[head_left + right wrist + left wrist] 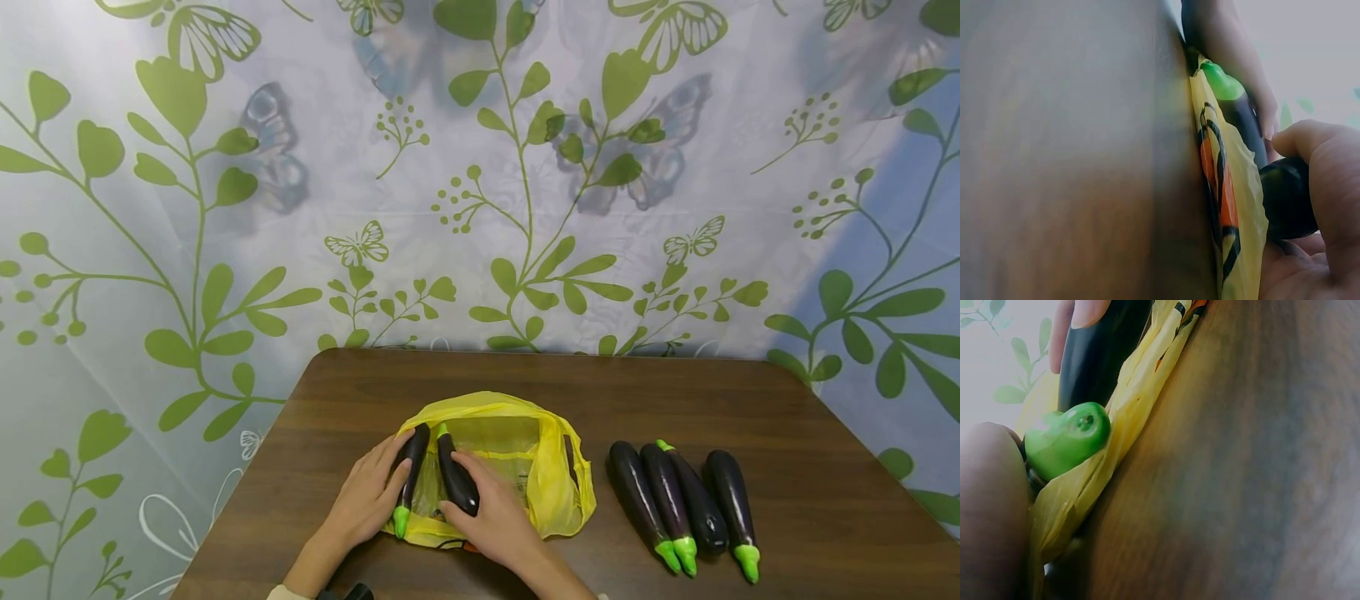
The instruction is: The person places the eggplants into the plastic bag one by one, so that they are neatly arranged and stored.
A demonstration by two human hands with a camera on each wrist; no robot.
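Observation:
A yellow plastic bag lies with its mouth spread wide on the table. At the bag's left side, my left hand holds a dark purple eggplant, thumb along it and green cap toward me. My right hand grips a second eggplant inside the mouth, thumb on one side and fingers on the other; its green cap points away. From the right wrist, that eggplant's rounded dark end shows beside the thumb, above the bag's printed edge.
Several more eggplants lie on the brown wooden table right of the bag, some side by side. Behind the table hangs a pale cloth printed with green leaves and butterflies. A small black object shows at the bottom edge.

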